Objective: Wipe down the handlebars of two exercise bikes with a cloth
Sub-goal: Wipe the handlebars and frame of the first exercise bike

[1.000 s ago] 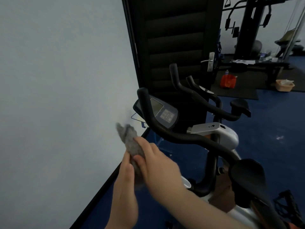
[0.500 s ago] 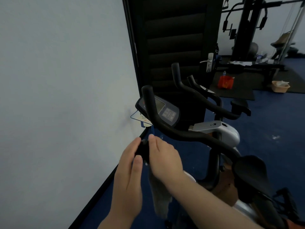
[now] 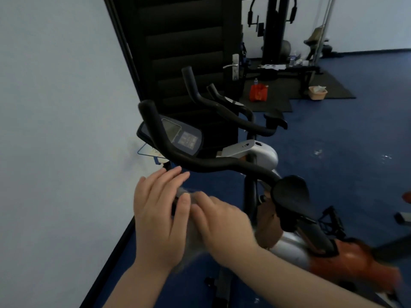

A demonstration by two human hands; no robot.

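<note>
The near bike's black handlebar (image 3: pixel 200 162) curves from an upright left grip down toward the black saddle (image 3: pixel 291 192). Its console (image 3: pixel 178 136) sits behind the bar. A second bike's handlebar (image 3: pixel 222 105) stands farther back. Below the near bar, my left hand (image 3: pixel 158 218) and my right hand (image 3: pixel 222 221) are together. A grey cloth (image 3: pixel 191 238) is pinched between them, blurred, hanging down under my right palm. My left fingers reach up close to the bar's underside, fingers extended; whether they touch it I cannot tell.
A white wall (image 3: pixel 62 130) runs close on the left. A black door (image 3: pixel 184 52) stands behind the bikes. Blue floor (image 3: pixel 333 152) spreads to the right. Weight machines, a red bag (image 3: pixel 258 92) and a beige basket (image 3: pixel 318 92) lie far back.
The cloth went from raised between my hands to hanging below them. Both hands moved right and up under the near handlebar, and my left fingers spread out.
</note>
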